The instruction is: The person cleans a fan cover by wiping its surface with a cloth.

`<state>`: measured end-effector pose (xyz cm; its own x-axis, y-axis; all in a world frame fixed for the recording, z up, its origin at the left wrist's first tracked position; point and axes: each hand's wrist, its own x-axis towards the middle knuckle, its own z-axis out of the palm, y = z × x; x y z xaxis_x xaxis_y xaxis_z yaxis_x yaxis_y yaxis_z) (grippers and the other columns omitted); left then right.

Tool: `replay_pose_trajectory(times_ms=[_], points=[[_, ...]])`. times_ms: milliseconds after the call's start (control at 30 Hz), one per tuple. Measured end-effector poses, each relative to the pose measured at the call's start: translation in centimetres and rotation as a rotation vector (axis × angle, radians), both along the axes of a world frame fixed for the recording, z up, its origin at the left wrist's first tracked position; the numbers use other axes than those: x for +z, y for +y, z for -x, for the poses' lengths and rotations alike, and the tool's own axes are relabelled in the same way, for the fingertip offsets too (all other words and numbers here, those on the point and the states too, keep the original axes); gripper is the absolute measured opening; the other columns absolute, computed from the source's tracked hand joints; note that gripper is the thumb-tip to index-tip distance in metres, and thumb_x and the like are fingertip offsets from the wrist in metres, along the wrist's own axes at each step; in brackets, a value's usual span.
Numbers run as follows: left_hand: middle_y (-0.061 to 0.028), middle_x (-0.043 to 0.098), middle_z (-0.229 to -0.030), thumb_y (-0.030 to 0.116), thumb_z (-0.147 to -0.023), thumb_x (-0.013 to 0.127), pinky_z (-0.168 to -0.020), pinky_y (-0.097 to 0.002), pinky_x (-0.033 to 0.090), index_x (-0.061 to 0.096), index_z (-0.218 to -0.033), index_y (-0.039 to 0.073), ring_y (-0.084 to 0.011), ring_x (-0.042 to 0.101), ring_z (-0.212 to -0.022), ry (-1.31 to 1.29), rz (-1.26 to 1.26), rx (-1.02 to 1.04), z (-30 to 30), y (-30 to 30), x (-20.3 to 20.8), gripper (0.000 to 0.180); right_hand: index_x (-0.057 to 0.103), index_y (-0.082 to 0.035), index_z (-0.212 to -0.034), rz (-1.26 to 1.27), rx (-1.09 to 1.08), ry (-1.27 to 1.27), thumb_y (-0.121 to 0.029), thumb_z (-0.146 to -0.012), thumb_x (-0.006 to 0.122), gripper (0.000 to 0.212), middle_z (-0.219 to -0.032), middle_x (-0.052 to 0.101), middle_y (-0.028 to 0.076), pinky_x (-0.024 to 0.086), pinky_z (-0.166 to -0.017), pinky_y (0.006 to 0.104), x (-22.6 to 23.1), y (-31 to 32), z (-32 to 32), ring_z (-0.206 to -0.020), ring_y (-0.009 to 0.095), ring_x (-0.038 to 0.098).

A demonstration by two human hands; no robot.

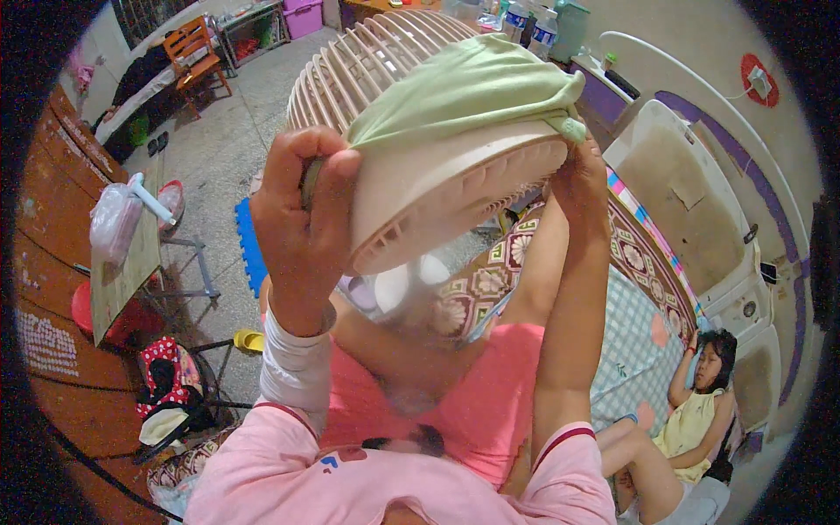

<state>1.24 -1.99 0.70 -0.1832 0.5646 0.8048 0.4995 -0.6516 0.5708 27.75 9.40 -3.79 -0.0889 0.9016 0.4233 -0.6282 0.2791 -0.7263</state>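
Observation:
In front of me is a beige electric fan head (455,206) with a slatted grille (337,83), tilted and held up over my lap. A light green cloth (472,87) is stretched across its body, bunched at the right end. My left hand (302,214) pinches the cloth's left corner between thumb and bent forefinger, against the fan's side. At the opposite side, my right hand (582,175) grips the cloth's bunched end; its fingertips are partly hidden behind the fan.
On the bed (634,328) to my right lies a person (700,407) in yellow. A folding table (127,284) with a plastic bag (115,223) stands at left. Bottles (542,35) stand at the back; an orange chair (192,57) is far left.

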Motion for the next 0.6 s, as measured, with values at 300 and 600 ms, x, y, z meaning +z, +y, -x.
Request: replay_pose_trajectory(times_ms=[300,600], points=[[0.0058,0.045,-0.074,0.023,-0.088,0.056,-0.056,-0.0153,0.031,0.050,-0.087,0.007,-0.0023,0.038,-0.063,-0.412,0.026,-0.057,1.1,-1.3,-6.9,0.017,0.056,-0.006,-0.094,-0.148,-0.039,-0.255,-0.008,-0.083,0.046,0.015,-0.085,0.058,0.002,0.047,-0.067,0.0246,5.3,-0.5,1.2,-0.074,0.009,0.055],[0.0048,0.048,-0.076,0.023,-0.088,0.056,-0.056,-0.0158,0.032,0.052,-0.089,0.006,-0.0027,0.039,-0.064,-0.343,0.050,-0.132,1.4,-0.6,-5.2,0.017,0.055,-0.006,-0.094,-0.119,-0.035,-0.244,-0.011,-0.084,0.047,0.014,-0.085,0.058,0.003,0.048,-0.062,0.0256,4.4,-0.3,-0.2,-0.075,0.011,0.056]])
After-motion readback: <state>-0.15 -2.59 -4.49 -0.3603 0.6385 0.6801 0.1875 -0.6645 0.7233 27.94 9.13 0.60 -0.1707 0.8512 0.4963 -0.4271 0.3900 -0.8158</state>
